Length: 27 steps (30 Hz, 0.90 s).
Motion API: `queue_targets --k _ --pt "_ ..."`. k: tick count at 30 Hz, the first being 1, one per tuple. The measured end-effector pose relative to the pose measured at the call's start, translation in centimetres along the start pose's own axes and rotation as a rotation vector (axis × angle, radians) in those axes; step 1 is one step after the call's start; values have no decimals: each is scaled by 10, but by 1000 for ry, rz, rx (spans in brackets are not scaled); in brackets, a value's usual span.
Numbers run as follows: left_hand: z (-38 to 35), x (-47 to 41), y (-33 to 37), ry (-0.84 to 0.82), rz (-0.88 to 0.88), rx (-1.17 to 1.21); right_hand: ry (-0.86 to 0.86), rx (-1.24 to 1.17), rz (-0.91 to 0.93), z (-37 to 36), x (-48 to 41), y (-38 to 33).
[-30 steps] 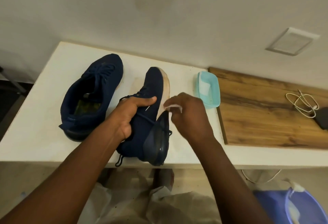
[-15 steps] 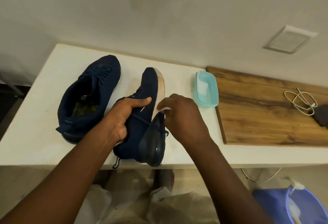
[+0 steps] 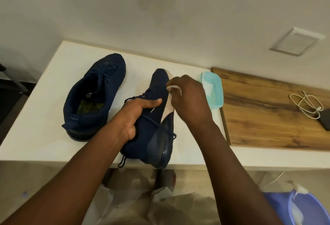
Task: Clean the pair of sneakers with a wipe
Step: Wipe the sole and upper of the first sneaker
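Gripping the held sneaker [image 3: 142, 141] round its laced upper, the left hand [image 3: 135, 116] had its thumb laid across the shoe's side, the fingers hidden behind it. This hold tipped the shoe onto its edge and turned the pale sole [image 3: 167, 112] to the right, apparently to present it to the working hand. The right hand [image 3: 189, 103] pinched a white wipe [image 3: 174, 87] in curled fingers and pressed it to the sole's rim near the toe. The shoe rested at the near edge of the white table [image 3: 35, 117], heel toward the person and toe pointing far, so both arms could likely brace it. The second sneaker [image 3: 96, 96] sat sole-down just to the left, touched by neither hand. A teal tub [image 3: 217, 89] holding a white sheet stood just right of the wiping hand, probably kept within reach for fresh wipes. The held sneaker looked navy and knitted, with dark laces, a small white mark on its side and a glossy dark heel unit. Whether dirt was left on the sole could not be told.
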State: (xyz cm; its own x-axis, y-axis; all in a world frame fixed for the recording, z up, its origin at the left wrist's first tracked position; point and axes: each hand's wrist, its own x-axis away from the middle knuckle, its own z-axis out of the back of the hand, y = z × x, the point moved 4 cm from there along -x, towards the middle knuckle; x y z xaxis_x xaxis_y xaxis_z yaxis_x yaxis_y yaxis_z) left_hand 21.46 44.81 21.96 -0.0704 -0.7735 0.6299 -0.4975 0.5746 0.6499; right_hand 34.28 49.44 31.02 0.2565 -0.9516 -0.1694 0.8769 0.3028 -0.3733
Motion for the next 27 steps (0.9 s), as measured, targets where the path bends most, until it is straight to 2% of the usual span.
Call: queue_targets --k 4,9,14,18,22,27 --pt "3 -2 0 1 -1 13 -64 -5 44 -4 20 0" --pt "0 0 -1 2 6 -1 33 -55 -87 -2 1 12" --pt "3 0 1 -4 2 12 -57 -41 -21 -5 21 4" --pt "-3 2 0 -10 -6 1 6 -17 -108 1 -2 19" --pt "3 -1 1 1 -12 13 -54 -25 -44 -5 14 9" --pt "-2 -1 0 5 -8 -12 1 -7 -99 0 -1 20"
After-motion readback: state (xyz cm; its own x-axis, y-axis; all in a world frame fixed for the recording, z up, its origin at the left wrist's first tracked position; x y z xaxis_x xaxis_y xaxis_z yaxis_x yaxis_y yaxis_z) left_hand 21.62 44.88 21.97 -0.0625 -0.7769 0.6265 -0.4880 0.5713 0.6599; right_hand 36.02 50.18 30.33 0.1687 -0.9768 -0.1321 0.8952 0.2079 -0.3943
